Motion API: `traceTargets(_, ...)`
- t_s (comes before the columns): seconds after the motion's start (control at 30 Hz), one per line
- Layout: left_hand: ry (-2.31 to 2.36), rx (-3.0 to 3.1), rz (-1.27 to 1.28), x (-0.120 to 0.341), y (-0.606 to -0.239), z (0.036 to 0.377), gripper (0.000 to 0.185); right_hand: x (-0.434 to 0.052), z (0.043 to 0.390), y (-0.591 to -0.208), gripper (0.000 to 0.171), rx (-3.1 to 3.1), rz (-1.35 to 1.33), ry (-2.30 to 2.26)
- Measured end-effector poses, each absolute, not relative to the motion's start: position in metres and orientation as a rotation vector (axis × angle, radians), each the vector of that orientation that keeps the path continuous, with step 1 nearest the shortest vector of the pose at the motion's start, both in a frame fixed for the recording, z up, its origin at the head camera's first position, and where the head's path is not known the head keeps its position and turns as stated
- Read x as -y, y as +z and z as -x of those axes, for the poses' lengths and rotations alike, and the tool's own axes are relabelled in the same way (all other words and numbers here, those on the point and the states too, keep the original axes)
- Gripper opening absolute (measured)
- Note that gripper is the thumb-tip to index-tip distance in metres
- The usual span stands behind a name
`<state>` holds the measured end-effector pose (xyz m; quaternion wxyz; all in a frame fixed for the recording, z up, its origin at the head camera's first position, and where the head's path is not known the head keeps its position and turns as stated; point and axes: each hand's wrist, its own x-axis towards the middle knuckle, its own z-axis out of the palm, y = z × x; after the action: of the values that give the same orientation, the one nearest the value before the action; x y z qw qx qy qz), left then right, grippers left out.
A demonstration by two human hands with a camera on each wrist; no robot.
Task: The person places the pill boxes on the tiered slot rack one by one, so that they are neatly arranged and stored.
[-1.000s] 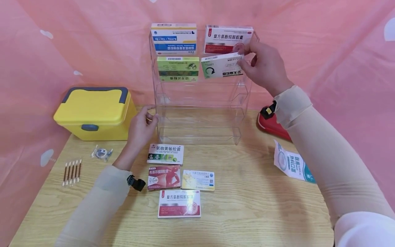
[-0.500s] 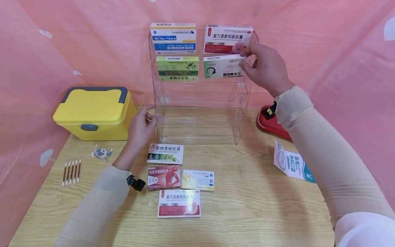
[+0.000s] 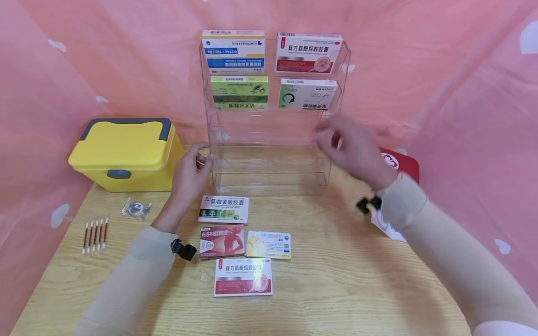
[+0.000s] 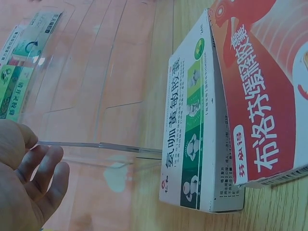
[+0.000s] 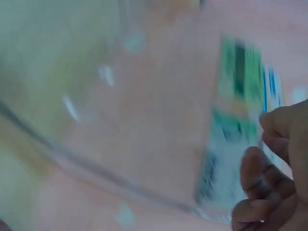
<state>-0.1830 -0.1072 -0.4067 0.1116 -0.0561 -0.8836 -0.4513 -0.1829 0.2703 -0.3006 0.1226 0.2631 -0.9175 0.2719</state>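
Note:
A clear acrylic display rack (image 3: 269, 179) with stepped tiers stands on the table. My left hand (image 3: 190, 170) pinches its left side edge; in the left wrist view the thumb and fingers meet at that edge. My right hand (image 3: 350, 147), blurred and loosely curled, is in front of the rack's right side and holds nothing. The top tier bears a blue-and-white medicine box (image 3: 234, 52) and a red-and-white medicine box (image 3: 308, 53). On the tier below stand a green medicine box (image 3: 239, 93) and a pale grey-green medicine box (image 3: 308, 94), both with upside-down print.
Flat before the rack lie a white-and-green box (image 3: 223, 209), a red box (image 3: 222, 241), a white-and-yellow box (image 3: 269, 245) and another red-and-white box (image 3: 243, 277). A yellow case (image 3: 126, 149), cotton swabs (image 3: 95, 235) and a small packet (image 3: 136, 208) sit left; a red case (image 3: 405, 163) sits right.
The right hand has let go of the pale grey-green box and moved down, off the tier. That box now stands straight on the second tier. My left hand stays at the rack's edge.

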Motion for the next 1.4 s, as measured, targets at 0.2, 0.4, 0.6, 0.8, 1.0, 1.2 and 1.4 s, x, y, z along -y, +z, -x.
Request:
traceTargets(0.2, -1.346, 2.611, 0.145, 0.107, -0.406, 0.182, 0.039, -0.256, 0.101, -0.382, 0.029, 2.898, -0.903, 0.885)
traceTargets(0.4, -1.345, 2.614, 0.145, 0.108, -0.407, 0.183, 0.039, -0.240, 0.045, -0.441, 0.044, 3.025, -0.845, 0.909)
traceTargets(0.6, -1.327, 2.600, 0.150, 0.109, -0.409, 0.182, 0.038, -0.232, 0.036, -0.462, 0.058, 3.030, -0.770, 0.889)
traceTargets(0.8, -1.334, 2.609, 0.154, 0.108, -0.409, 0.183, 0.039, -0.230, 0.038, -0.472, 0.058, 3.032, -0.718, 0.820)
traceTargets(1.0, -1.333, 2.600, 0.154, 0.108, -0.408, 0.182, 0.039, -0.232, 0.049, -0.470, 0.054, 2.987, -0.681, 0.848)
traceTargets(1.2, -1.336, 2.588, 0.185, 0.108, -0.408, 0.181, 0.039, -0.236, 0.061, -0.468, 0.050, 2.965, -0.585, 0.879)
traceTargets(1.4, -1.320, 2.589, 0.180, 0.108, -0.408, 0.181, 0.039, -0.237, 0.059, -0.470, 0.046, 2.947, -0.589, 0.856)
